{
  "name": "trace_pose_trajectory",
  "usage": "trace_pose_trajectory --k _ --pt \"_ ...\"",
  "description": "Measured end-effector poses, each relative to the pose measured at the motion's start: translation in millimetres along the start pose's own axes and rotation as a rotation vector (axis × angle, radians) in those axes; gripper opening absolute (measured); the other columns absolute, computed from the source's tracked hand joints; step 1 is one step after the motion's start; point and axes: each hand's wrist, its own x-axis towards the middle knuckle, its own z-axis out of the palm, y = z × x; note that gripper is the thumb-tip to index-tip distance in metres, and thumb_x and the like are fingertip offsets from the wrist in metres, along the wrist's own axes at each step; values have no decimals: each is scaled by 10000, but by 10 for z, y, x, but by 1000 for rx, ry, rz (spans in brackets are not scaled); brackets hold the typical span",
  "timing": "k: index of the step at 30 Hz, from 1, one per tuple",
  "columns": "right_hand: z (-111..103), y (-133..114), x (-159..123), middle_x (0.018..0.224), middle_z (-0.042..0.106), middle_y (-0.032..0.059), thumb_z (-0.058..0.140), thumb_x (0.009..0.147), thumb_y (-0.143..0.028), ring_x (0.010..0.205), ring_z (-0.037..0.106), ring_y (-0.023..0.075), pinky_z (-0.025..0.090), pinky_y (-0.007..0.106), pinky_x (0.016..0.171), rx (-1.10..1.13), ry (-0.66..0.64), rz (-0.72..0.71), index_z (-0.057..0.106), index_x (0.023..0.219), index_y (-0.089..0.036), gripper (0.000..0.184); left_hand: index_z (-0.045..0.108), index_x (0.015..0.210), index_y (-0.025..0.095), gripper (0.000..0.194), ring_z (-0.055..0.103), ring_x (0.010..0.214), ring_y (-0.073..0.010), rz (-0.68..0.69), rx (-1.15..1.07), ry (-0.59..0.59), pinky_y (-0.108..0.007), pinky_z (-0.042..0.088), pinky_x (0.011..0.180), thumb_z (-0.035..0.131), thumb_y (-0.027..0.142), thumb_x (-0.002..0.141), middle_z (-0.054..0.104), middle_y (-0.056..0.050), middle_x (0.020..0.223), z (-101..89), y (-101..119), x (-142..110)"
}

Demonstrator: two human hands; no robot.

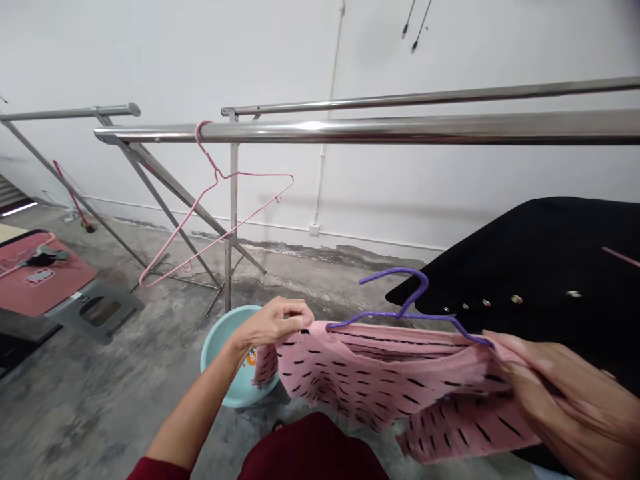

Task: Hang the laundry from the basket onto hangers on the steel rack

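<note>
Sweater, pink with black dashes, is held below the rail, a purple hanger in its neckline. The left hand has its fingers pinched on one shoulder; the right hand has its fingers closed on the other. A pink hanger hooks over the rail; below it stands a turquoise basin.

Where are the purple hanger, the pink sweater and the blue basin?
Purple hanger (400, 314), head view: where hook meets shoulders.
Pink sweater (370, 385), head view: front, below the neckline.
Blue basin (219, 335), head view: inner wall.
</note>
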Motion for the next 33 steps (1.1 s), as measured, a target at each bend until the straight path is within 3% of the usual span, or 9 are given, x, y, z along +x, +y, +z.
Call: trace_pose_trajectory --k 3,6,9,13,17,20,24,30,33 --pt "-9 -179 128 863 721 -9 569 942 -215 735 669 131 489 243 633 101 -23 -41 711 1000 -244 157 583 783 147 361 461 746 -119 -1 101 76 -208 377 670 474 464 917 512 -5 807 -11 -34 -42" --pt "27 -287 213 817 716 9 544 943 -221 703 658 160 498 281 614 267 -111 45 728 937 -243 185 568 777 157 387 490 769 -129 3 210 133 -218 391 707 396 455 953 546 -9 804 34 -63 -41" --pt "82 -296 258 830 721 29 511 951 -244 719 653 173 515 305 649 330 -125 112 735 925 -231 225 595 800 165 359 508 726 -125 28 334 207 -217 383 683 425 450 938 569 5 759 179 -90 -27" --pt "52 -177 316 905 707 35 586 931 -294 808 651 172 530 295 736 375 -146 130 710 1039 -231 176 540 624 156 400 429 568 -91 104 451 432 -198 321 553 505 453 889 442 33 587 293 -127 -24" --pt "-24 89 247 1254 602 92 718 832 -451 1153 564 258 481 412 990 273 -156 192 573 1288 -233 526 586 628 149 396 438 557 -82 152 457 515 -173 332 524 510 435 891 456 28 583 106 -105 -15" --pt "78 241 52 1221 604 114 759 763 -471 1022 624 250 537 406 889 243 -195 384 516 1310 -204 655 619 637 147 384 463 551 -83 161 477 534 -160 351 517 530 432 880 483 27 577 -57 -67 -21" --pt "337 257 -125 1156 648 95 644 817 -397 903 668 217 555 374 807 302 -222 552 489 1283 -180 537 663 677 152 348 527 577 -104 165 488 566 -157 406 545 576 445 844 564 23 608 -157 -81 -37" --pt "490 251 -66 969 679 80 532 850 -391 868 644 245 509 384 778 251 -104 505 630 1043 -184 300 658 645 163 383 535 574 -121 125 474 604 -163 427 536 590 496 820 599 17 620 -190 -87 -36" --pt "463 300 -42 894 674 76 436 897 -363 822 642 232 499 362 740 237 -36 484 658 955 -190 286 639 625 160 401 517 554 -109 139 509 609 -152 410 515 581 501 827 561 18 597 -206 -70 -43"
